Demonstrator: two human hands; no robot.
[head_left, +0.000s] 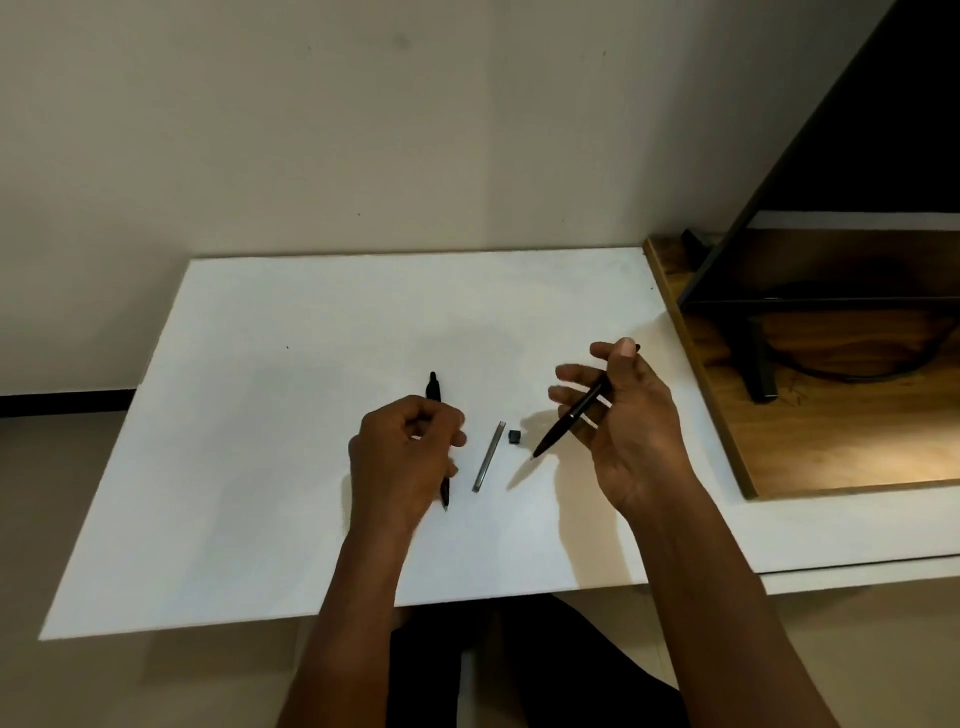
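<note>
My left hand (402, 457) grips a black pen (434, 387) over the white table top (260, 441); the pen's clip end sticks out past my fingers and its tip shows below my palm. My right hand (631, 426) holds a second black pen (569, 418) between thumb and fingers, palm turned up, tip pointing down and left just above the table. Between my hands lie a thin grey tube (489, 464) and a small black cap (514, 436), both flat on the table and untouched.
A wooden stand (810, 441) with a dark slanted panel (831, 156) and black cables sits at the table's right side. A pale wall rises behind the table. Dark clothing on my legs shows below the front edge.
</note>
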